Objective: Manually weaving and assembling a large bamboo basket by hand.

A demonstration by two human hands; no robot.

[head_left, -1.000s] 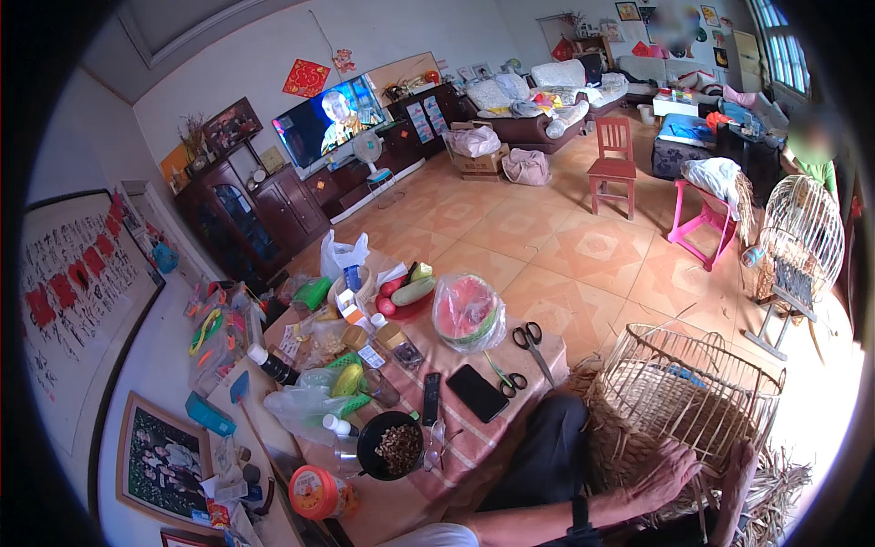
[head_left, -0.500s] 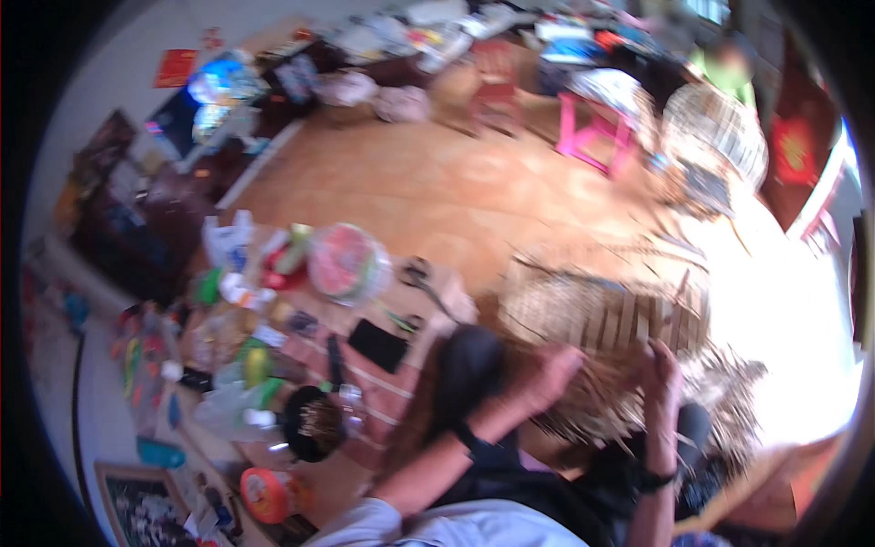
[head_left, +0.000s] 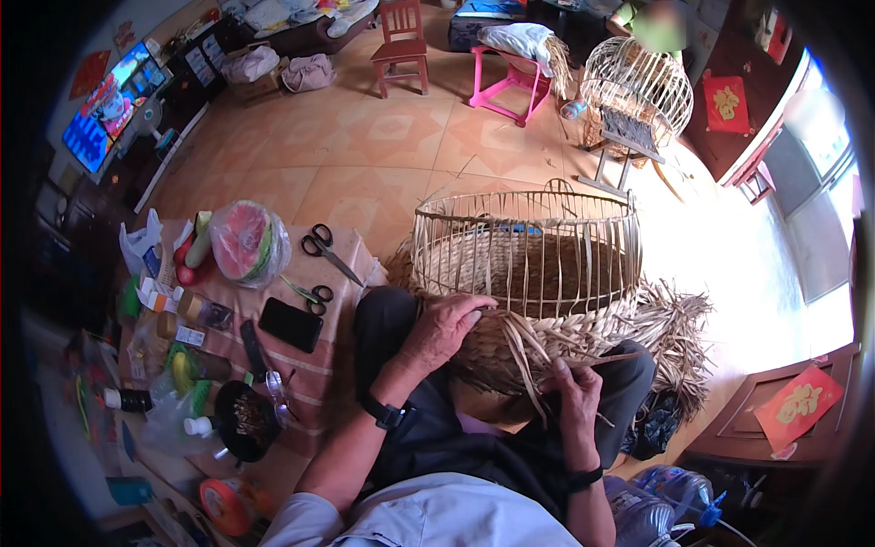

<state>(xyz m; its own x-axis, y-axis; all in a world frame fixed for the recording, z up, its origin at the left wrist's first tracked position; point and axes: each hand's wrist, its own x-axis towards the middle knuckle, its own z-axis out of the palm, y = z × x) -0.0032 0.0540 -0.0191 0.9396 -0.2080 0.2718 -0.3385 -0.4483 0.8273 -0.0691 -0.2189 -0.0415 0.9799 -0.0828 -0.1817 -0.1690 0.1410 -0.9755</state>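
A half-woven basket (head_left: 583, 324) of dried plant strands stands between my knees, with thin bare stakes rising from its thick braided lower wall to a hoop. My left hand (head_left: 437, 339) rests at the near left of the braided edge, thumb and fingertips closed on a flat straw strand there. In front of the basket my right hand (head_left: 574, 390) pinches another straw strand (head_left: 606, 358) near my right knee. Several loose strands (head_left: 524, 351) hang down between the hands. The tips of my left fingers partly merge with the weave.
At left, a cloth-covered table (head_left: 342, 251) holds wrapped watermelon (head_left: 248, 242), black scissors (head_left: 328, 253), a smaller pair (head_left: 314, 298), a phone (head_left: 291, 325) and glasses (head_left: 278, 387). A straw bundle (head_left: 679, 333) lies right of the basket. Beyond are a pink stool (head_left: 510, 87) and a person (head_left: 652, 27) behind another basket frame (head_left: 638, 87).
The view has swung and sharpened, so the room sits farther left and higher in it. Both hands were blurred at the basket's near side; my left hand is now at its left front edge.
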